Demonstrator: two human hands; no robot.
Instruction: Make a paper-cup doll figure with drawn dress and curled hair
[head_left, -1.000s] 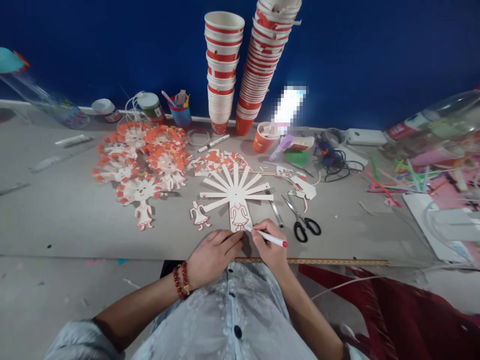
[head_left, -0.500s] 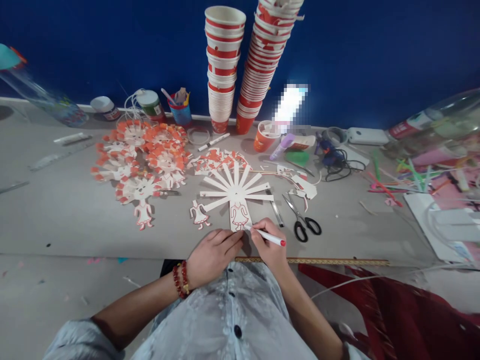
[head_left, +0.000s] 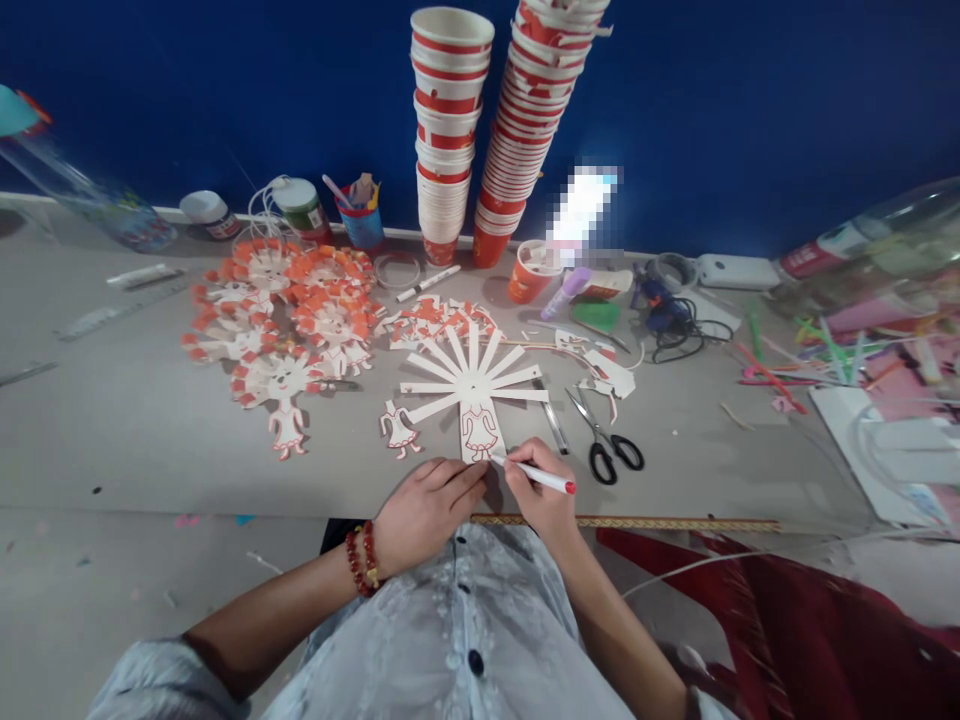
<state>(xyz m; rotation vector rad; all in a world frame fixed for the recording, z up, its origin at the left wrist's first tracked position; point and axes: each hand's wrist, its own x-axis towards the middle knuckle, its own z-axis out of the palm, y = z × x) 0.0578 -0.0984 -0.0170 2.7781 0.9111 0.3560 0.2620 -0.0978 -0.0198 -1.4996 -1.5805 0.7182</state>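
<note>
My right hand (head_left: 541, 490) pinches marker (head_left: 553, 480) at paper cutout (head_left: 472, 384).
Left hand (head_left: 426, 508) flat, fingers extended, by its bottom edge.

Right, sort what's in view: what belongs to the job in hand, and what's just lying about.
In the job:
pen, held in the right hand
paper, left hand at its lower edge
dress cutout, perhaps, as its outline looks similar

Lying about, it seems:
scissors
scraps
cups
cord
</note>
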